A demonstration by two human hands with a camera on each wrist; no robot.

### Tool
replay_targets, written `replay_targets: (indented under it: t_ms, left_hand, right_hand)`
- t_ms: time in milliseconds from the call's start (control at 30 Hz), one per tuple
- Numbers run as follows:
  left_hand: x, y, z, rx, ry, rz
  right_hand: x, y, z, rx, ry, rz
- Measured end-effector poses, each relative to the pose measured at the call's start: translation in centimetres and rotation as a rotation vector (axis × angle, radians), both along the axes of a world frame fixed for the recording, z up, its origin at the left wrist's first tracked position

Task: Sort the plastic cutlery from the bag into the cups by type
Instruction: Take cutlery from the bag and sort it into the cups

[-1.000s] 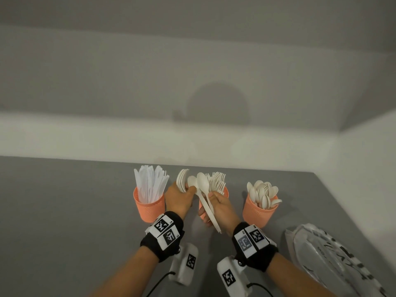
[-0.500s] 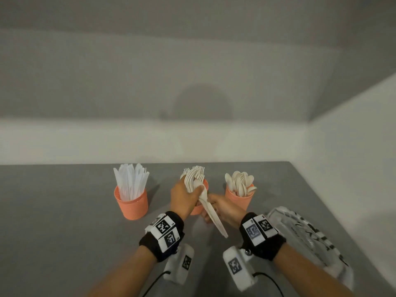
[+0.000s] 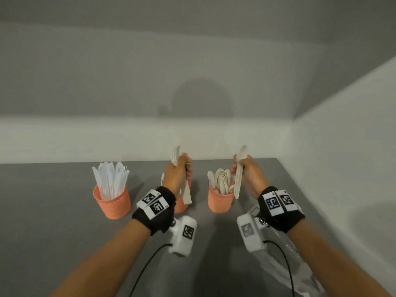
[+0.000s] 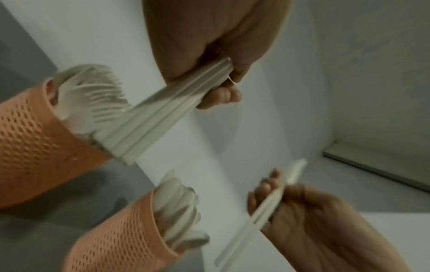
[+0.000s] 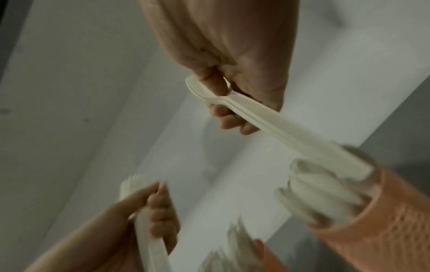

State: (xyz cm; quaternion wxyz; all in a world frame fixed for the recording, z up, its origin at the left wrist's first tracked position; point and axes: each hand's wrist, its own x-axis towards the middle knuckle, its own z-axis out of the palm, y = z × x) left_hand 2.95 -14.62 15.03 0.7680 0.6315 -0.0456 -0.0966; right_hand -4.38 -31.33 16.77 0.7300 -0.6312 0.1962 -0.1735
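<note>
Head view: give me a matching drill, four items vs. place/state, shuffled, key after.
Items:
1. left hand
2. right hand
3. knife cup
4. bag

States:
A. on the table, farthest left, upright
B. lies under the right forearm
C. grips a bundle of cutlery above the middle cup
D. grips cutlery beside the spoon cup

Pairs: 1-C, 2-D, 3-A, 4-B

head view above, wrist views close
</note>
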Motion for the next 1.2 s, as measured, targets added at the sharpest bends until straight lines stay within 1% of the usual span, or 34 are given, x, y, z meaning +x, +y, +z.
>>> replay_targets:
  t_ms: [100,167,300,433,500,533,600,667,733,800,833,900,1000,1067,1133,1200]
  left_hand:
    - [1.9,0.3,1.2,-0.069,-0.034,0.096]
    - [3.2,0.1,1.9,-0.098,-0.069,0.121]
    - [4.8,-1.4,1.9,-0.118,-0.130,0.101]
    - [4.8,-3.3,0.3,-0.059,-0.160,0.066]
    - [4.9,-3.8,-1.0,0.028,-0.215,0.062]
    - [4.9,-4.0,-1.7,0.098,-0.254,0.062]
    - [5.1,-3.8,-3.2,0.259,-0.326,0.047]
    - [5.3,-3.1,-4.4,0.455,-0.420,0.018]
    - [5.7,-2.3,-5.3,0.716,-0.556,-0.001]
    - [5.9,-1.6,-5.8,0.943,-0.653,0.026]
    - [5.9,-1.5,-6.0,1.007,-0.668,0.049]
    - [5.9,-1.4,-6.1,1.075,-0.662,0.076]
    - [5.6,-1.3,-6.4,1.089,-0.704,0.083]
    - [5.3,-1.2,-6.3,1.061,-0.690,0.037]
    - [5.1,-1.1,-6.3,1.069,-0.685,-0.007]
    - [4.9,-0.9,-6.3,1.094,-0.751,-0.024]
  right_hand:
    - [0.6,-2.5,0.5,-0.028,-0.079,-0.089]
    - [1.3,-3.4,0.2,-0.049,-0.097,-0.127]
    - [2.4,-4.0,-1.0,-0.066,-0.085,-0.125]
    - [3.3,-4.5,-2.6,-0.042,-0.076,-0.117]
    - [3.4,-4.6,-3.4,-0.019,-0.086,-0.110]
    - [3.4,-4.6,-3.8,-0.009,-0.093,-0.101]
    - [3.4,-4.6,-4.6,-0.024,-0.054,-0.092]
    - [3.3,-4.6,-5.9,-0.074,0.017,-0.087]
    - [3.1,-4.4,-7.2,-0.165,0.075,-0.095]
    - [2.9,-4.2,-8.0,-0.254,0.105,-0.099]
    - [2.8,-4.1,-8.1,-0.293,0.118,-0.103]
    - [2.9,-4.1,-8.0,-0.367,0.143,-0.096]
    - [3.1,-3.8,-7.8,-0.458,0.182,-0.074]
    - [3.0,-3.6,-7.7,-0.538,0.177,-0.056]
    - [2.8,-3.3,-7.6,-0.648,0.147,-0.042]
    - [2.6,-2.8,-7.6,-0.784,0.119,-0.020]
